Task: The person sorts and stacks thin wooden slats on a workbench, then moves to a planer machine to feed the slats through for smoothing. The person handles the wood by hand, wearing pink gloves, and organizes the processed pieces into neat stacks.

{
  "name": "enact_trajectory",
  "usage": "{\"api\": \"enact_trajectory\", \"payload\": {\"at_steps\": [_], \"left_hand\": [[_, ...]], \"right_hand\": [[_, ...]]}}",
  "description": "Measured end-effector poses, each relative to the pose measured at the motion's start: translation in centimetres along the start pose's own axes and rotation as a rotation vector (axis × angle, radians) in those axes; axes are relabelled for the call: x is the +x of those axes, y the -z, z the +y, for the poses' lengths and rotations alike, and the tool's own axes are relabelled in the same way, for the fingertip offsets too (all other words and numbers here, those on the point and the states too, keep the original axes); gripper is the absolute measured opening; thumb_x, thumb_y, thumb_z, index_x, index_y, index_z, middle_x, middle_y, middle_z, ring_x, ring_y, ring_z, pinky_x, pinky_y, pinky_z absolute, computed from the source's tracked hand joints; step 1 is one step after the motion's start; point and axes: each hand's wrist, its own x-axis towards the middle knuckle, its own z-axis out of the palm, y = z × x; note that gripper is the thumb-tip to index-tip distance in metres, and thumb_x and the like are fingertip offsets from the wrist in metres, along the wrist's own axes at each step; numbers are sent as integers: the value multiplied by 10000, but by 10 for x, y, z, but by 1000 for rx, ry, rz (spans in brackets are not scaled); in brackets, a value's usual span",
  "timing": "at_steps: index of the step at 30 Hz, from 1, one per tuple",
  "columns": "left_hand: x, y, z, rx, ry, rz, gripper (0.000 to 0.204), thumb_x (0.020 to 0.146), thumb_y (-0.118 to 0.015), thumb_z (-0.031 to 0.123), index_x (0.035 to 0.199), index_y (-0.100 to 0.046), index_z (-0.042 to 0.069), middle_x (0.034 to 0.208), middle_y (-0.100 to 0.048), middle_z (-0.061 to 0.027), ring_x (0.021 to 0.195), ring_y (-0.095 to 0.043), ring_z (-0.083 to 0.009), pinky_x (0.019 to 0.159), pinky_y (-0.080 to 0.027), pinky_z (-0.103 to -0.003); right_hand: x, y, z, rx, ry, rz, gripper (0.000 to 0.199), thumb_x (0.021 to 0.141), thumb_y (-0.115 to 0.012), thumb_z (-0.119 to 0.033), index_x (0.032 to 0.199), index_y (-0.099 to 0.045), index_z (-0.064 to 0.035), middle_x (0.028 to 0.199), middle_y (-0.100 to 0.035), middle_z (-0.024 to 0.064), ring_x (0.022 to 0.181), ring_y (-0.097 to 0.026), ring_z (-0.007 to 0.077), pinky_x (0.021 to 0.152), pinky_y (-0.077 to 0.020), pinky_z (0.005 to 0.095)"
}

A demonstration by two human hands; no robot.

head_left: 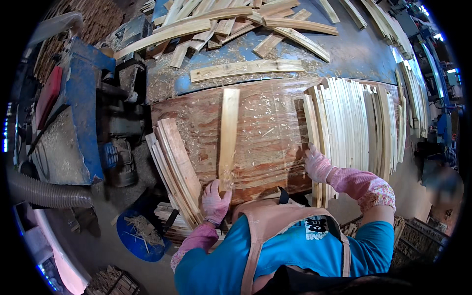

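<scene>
Long pale-yellow wooden strip [229, 130] is lying across the brown plywood surface [275, 132], far edge toward near.
Left pink-gloved hand [216, 200] is touching its near end; right pink-gloved hand [318, 165], whitish wooden strips [346, 120] toward the right edge; whether fingers are gripping, cannot tell.

Hands: two, one left hand [215, 203] and one right hand [318, 165]. Plywood top [275, 132]: one, bearing one central plank [229, 130], one left stack [177, 162] and one right row [349, 123]. Far heap [182, 30]: one. Crosswise board [247, 70] between heap and plywood: one. Overlap prevents piece counts in stack, row and heap. Blue tub [153, 252]: one. Ribbed hose [54, 194]: one. Apron [270, 216]: one.
</scene>
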Motion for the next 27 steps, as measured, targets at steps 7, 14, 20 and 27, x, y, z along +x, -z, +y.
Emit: {"api": "enact_trajectory", "payload": {"at_steps": [7, 14, 20, 27], "left_hand": [[179, 2, 46, -58, -384, 250, 610, 893, -760, 334, 1420, -587, 81, 1447, -571, -187, 1340, -537, -381, 1108, -440, -516], [421, 56, 100, 594, -496, 337, 735, 915, -688, 463, 1533, -501, 111, 1571, -490, -167, 1434, -460, -377, 1153, -392, -517], [443, 93, 139, 475, -529, -236, 678, 963, -671, 542, 1472, -545, 112, 1310, -664, -184, 1209, -638, -358, 1045, -484, -545], [284, 69, 170, -1061, 415, -1061, 720, 1022, -606, 619, 1402, -537, 11, 1054, -729, -242, 835, -760, -309, 693, -665, -422]], "right_hand": [[-36, -12, 18, 292, -81, 12, 415, 964, -593, -482, 1162, -754, -155, 1220, -703, 71, 1318, -567, 304, 1283, -158, 630], [-17, -94, -15, 435, -234, 535, 323, 846, -716, -465, 990, -688, -178, 1104, -669, 43, 1311, -527, 294, 1169, -312, 586], [-20, -81, -24, 515, -304, 685, 302, 839, -723, -414, 1020, -689, -175, 1045, -682, 23, 1286, -551, 263, 1081, -370, 585], [45, 46, 4, 1729, -545, 838, 541, 990, -670, -434, 1343, -649, -24, 1233, -728, 150, 1231, -624, 337, 1089, -450, 451]]}}
